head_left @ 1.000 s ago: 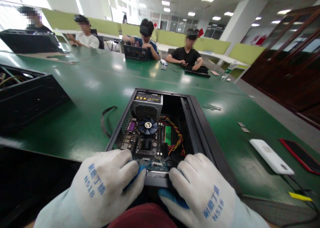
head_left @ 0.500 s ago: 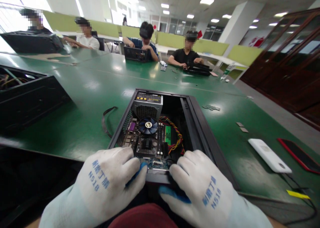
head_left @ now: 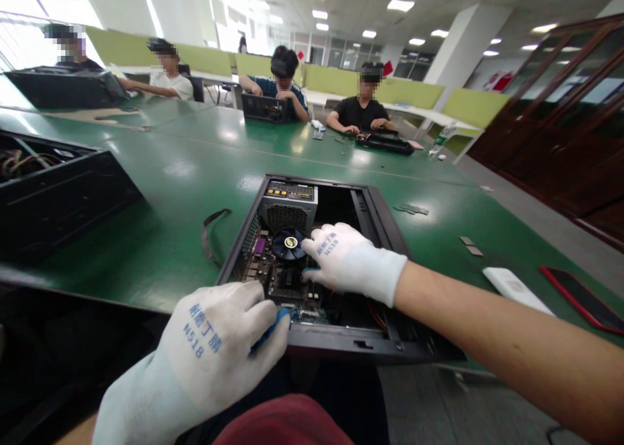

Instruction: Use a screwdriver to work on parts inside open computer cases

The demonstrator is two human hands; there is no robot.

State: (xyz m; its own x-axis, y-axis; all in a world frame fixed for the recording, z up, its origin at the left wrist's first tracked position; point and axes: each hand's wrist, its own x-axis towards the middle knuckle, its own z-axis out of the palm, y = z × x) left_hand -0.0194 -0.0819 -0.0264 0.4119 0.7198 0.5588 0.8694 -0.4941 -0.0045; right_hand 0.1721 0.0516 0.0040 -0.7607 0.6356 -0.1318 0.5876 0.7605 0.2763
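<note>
Firmly steady open computer case (head_left: 336,338), lying at near edge of green table (head_left: 185,256), through left hand (head_left: 219,344) closed on near-left corner; cannot tell grip of right hand (head_left: 338,256), over motherboard (head_left: 266,273) beside cooling fan (head_left: 288,243); work gently, sparing blades (head_left: 281,247).

I count two gloved hands (head_left: 224,341) (head_left: 338,260) near, one computer case (head_left: 336,336) between, one fan (head_left: 290,244) inside, one black case (head_left: 63,201) near left, four people (head_left: 88,63) (head_left: 170,84) (head_left: 298,107) (head_left: 361,112) far, two grey pieces (head_left: 466,240) (head_left: 475,251) right, one red-edged device (head_left: 582,299) right
</note>
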